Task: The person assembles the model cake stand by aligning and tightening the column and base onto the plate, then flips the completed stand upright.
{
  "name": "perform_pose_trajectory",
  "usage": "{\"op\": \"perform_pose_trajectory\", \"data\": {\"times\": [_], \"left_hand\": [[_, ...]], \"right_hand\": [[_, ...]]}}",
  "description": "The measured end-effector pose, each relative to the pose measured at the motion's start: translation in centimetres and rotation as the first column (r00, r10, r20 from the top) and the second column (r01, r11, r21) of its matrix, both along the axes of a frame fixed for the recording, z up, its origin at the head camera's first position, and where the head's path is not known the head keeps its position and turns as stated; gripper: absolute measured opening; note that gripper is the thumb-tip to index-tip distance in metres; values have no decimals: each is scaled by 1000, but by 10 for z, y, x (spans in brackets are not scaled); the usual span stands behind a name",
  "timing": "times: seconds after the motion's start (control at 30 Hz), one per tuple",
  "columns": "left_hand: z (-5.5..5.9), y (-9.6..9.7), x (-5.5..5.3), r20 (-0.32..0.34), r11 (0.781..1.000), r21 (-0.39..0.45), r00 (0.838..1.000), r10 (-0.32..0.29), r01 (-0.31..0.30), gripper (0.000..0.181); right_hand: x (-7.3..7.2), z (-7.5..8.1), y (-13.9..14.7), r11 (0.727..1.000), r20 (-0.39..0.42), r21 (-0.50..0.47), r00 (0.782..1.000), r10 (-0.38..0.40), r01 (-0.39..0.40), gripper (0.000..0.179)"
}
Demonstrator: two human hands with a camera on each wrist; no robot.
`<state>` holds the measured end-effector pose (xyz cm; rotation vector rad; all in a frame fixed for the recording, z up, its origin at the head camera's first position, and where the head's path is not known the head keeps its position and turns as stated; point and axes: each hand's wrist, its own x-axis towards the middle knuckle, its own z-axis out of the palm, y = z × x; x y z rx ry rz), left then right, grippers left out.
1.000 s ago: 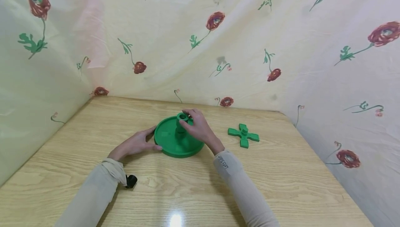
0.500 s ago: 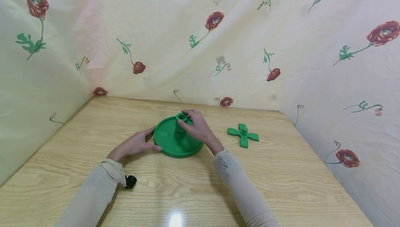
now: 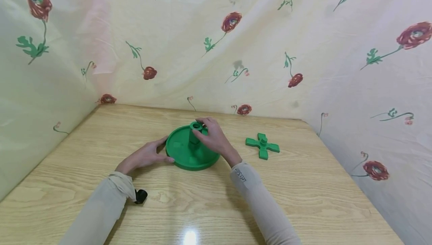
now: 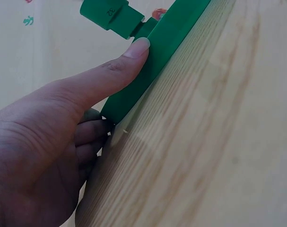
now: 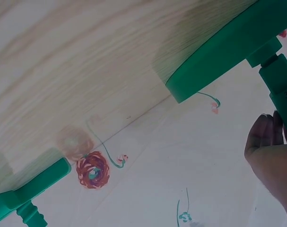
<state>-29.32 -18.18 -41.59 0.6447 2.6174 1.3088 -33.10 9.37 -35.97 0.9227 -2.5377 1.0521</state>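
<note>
A round green tray with a raised rim [image 3: 182,155] lies on the wooden table. My left hand [image 3: 148,155] holds its left edge, thumb on the near rim [image 4: 138,45] and fingers around the farther side. Upright near the tray's middle stands a green hollow cylinder [image 3: 193,137], open at the top. My right hand [image 3: 216,136] pinches that cylinder near its top, between the thumb and the fingers behind. Both wrist views show a narrower neck under the wide upper part, which bears small numbers. To the right lies a green cross-shaped piece [image 3: 263,147] with a ridged peg standing up.
Flower-printed cloth [image 3: 189,65] hangs behind and along both sides of the wooden table [image 3: 189,200]. A small black object [image 3: 141,196] sits at the left sleeve's cuff.
</note>
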Motion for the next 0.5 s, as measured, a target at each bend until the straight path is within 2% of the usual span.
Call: {"op": "perform_pose_trajectory", "data": {"times": [0.2, 0.5], "left_hand": [[-1, 0, 0, 3, 1000, 2, 1000, -6, 6, 103], [-1, -1, -1, 10, 1000, -10, 1000, 4, -4, 107]], "right_hand": [[1, 0, -1, 1000, 16, 6, 1000, -25, 25, 48], [-1, 0, -2, 1000, -1, -2, 1000, 4, -4, 46]]}}
